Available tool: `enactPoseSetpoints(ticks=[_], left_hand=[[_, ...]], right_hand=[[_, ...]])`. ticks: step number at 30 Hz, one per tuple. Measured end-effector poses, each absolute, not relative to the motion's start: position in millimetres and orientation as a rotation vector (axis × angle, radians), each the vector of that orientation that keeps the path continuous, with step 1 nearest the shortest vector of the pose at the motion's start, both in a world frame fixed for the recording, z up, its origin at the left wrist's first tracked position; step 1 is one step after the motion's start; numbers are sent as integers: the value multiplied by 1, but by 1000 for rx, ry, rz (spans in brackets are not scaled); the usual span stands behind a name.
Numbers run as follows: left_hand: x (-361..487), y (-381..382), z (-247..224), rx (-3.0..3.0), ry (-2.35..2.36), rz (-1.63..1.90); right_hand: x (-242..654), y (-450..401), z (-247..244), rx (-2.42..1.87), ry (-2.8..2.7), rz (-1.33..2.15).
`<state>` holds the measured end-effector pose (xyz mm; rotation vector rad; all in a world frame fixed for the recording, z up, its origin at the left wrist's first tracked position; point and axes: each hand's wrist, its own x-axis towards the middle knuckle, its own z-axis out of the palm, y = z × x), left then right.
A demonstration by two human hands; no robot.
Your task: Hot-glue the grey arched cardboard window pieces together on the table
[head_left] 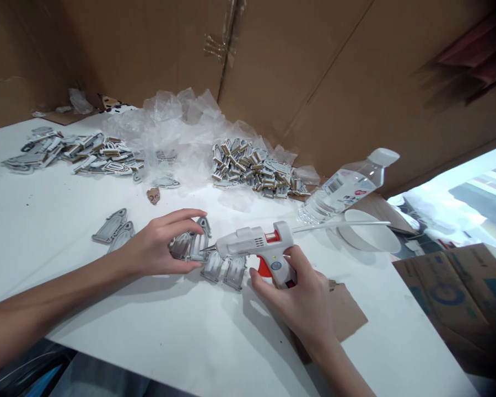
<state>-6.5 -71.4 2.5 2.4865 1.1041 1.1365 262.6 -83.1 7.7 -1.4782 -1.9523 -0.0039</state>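
Note:
My right hand [301,298] is closed round the handle of a white hot glue gun [248,242] with a red trigger. A long clear glue stick [343,225] juts from the back of the gun. Between the thumb and fingers of my left hand [165,242] is a small grey arched cutout [199,242], and the gun's nozzle tip is at its face. Whether the tip touches the cutout I cannot tell. Just below the nozzle, more grey cutouts [234,273] lie on the white table [157,331]. Two others [111,225] overlap left of my left hand.
Piles of cutouts [252,168] lie at the back beside crumpled clear plastic [182,124]. A tilted water bottle [347,187] and a white bowl [370,234] are at the right. Cardboard [347,311] lies under my right hand. Cardboard walls [293,66] enclose the back.

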Motion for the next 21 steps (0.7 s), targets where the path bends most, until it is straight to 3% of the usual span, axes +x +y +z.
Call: enactPoseSetpoints(ticks=[21], left_hand=[[-8, -74, 2, 2533, 1066, 1158]], right_hand=[[265, -82, 4, -1502, -2005, 49]])
